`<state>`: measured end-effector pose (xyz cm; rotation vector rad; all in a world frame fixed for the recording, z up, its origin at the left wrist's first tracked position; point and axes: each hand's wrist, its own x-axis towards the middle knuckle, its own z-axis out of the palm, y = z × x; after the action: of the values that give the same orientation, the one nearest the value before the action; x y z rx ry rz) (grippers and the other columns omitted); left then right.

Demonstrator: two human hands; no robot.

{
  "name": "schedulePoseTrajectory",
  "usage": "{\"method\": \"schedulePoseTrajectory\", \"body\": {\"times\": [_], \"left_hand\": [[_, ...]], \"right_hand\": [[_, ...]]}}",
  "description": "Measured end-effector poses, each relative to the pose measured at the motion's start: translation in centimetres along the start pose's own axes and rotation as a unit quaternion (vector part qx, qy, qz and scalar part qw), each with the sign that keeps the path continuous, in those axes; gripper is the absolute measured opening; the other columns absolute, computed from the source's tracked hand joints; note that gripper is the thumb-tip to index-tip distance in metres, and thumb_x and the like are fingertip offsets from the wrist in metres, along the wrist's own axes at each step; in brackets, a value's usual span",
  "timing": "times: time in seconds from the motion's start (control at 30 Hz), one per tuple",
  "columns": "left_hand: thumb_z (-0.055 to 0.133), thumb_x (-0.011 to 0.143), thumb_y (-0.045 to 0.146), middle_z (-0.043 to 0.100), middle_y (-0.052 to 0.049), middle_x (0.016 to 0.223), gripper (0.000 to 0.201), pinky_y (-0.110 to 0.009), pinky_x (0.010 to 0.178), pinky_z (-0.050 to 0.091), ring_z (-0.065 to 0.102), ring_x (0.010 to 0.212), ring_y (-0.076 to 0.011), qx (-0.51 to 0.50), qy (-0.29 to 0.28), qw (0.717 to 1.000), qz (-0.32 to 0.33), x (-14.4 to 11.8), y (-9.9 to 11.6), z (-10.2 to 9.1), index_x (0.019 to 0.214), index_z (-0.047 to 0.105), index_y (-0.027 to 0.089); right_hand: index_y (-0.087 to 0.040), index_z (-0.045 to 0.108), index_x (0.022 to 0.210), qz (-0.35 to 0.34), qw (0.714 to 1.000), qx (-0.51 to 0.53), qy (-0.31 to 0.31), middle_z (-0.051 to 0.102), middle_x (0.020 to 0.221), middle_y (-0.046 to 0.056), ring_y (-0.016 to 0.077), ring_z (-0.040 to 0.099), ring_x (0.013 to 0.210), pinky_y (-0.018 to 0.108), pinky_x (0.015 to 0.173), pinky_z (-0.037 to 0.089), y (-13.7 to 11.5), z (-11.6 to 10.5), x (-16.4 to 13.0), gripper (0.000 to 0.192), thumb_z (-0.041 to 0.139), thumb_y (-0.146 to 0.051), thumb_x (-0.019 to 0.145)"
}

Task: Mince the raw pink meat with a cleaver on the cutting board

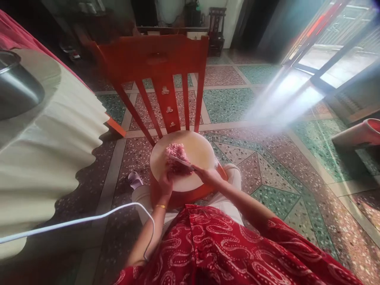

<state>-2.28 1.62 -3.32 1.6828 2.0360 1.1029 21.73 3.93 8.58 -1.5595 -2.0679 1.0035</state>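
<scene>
Right hand [206, 175] fingers clasp grey metal knife [182, 161] mid-frame, likely for control over pink mince [174, 150]. Left hand [166, 183] fingers: can't tell.

From my remote station I view a terrazzo floor [228, 105], its green and reddish-brown panels divided by pale strips. Centre: the slatted back of a red-brown wooden chair [148, 59]. Left: a tabletop [68, 118] draped in wavy-edged cream cloth. Rear, dim: a dark wooden chair [216, 29]. Upper right: a framed doorway [341, 59], where I note hazy daylight [282, 101] spilling inward.
</scene>
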Motion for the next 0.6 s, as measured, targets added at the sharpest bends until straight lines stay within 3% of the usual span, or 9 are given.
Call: {"method": "schedulePoseTrajectory", "body": {"times": [0.1,0.23,0.3,0.37,0.47,0.53,0.6], "left_hand": [[0.036,0.085,0.024,0.068,-0.01,0.09,0.028,-0.032,0.081,0.048,0.064,0.085,-0.0202,-0.012,0.019,1.0,0.0,0.1,0.0,0.2,0.093,0.062,0.018],[0.037,0.086,0.025,0.069,-0.009,0.091,0.027,-0.031,0.079,0.049,0.064,0.086,-0.0189,-0.022,0.043,0.999,-0.008,0.0,0.3,0.4,0.093,0.061,0.017],[0.037,0.086,0.025,0.069,-0.009,0.092,0.027,-0.03,0.079,0.049,0.064,0.086,-0.0184,-0.025,0.043,0.999,-0.007,-0.1,0.4,0.4,0.094,0.061,0.017],[0.037,0.086,0.025,0.069,-0.01,0.092,0.027,-0.03,0.08,0.048,0.064,0.086,-0.0185,-0.025,0.041,0.999,-0.008,-0.1,0.4,0.3,0.094,0.061,0.016],[0.037,0.086,0.025,0.069,-0.01,0.09,0.028,-0.03,0.078,0.048,0.064,0.085,-0.0194,-0.013,0.034,0.999,-0.022,-0.1,0.3,0.2,0.095,0.062,0.016],[0.038,0.085,0.025,0.069,-0.01,0.088,0.027,-0.031,0.078,0.048,0.064,0.084,-0.0196,-0.009,0.026,0.999,-0.026,0.0,0.2,0.2,0.093,0.062,0.016],[0.038,0.086,0.025,0.069,-0.01,0.09,0.027,-0.031,0.08,0.048,0.064,0.085,-0.0193,-0.018,0.025,0.999,-0.022,0.0,0.3,0.2,0.093,0.062,0.016]], "right_hand": [[-0.023,0.056,0.127,-0.04,0.996,-0.05,0.061,0.07,0.085,0.005,0.0153,0.063,0.067,0.024,0.064,0.047,-2.2,-2.9,-0.7,0.04,0.041,-0.035,0.091],[-0.02,0.041,0.139,-0.084,0.988,0.042,0.121,0.064,0.067,-0.001,0.0101,0.056,0.054,0.021,0.057,0.047,-5.1,-5.3,-0.4,0.048,0.033,-0.036,0.094],[-0.018,0.032,0.143,-0.102,0.981,0.077,0.142,0.066,0.074,0.001,0.0106,0.058,0.059,0.022,0.063,0.049,-5.0,-4.3,0.2,0.051,0.03,-0.035,0.095],[-0.015,0.035,0.141,-0.101,0.983,0.078,0.134,0.068,0.089,0.006,0.0131,0.062,0.071,0.025,0.07,0.05,-3.9,-2.1,0.8,0.051,0.031,-0.033,0.094],[-0.019,0.054,0.128,-0.054,0.998,0.022,0.025,0.068,0.103,0.008,0.0192,0.063,0.092,0.03,0.081,0.049,-2.2,0.6,1.4,0.041,0.039,-0.031,0.091],[-0.022,0.056,0.126,-0.027,1.0,-0.003,-0.014,0.068,0.106,0.006,0.0206,0.063,0.096,0.031,0.083,0.048,-2.2,0.9,1.4,0.039,0.04,-0.031,0.091],[-0.024,0.051,0.131,-0.033,0.999,-0.007,0.001,0.069,0.105,0.005,0.0204,0.064,0.093,0.03,0.083,0.048,-3.4,0.4,1.2,0.042,0.038,-0.032,0.092]]}}
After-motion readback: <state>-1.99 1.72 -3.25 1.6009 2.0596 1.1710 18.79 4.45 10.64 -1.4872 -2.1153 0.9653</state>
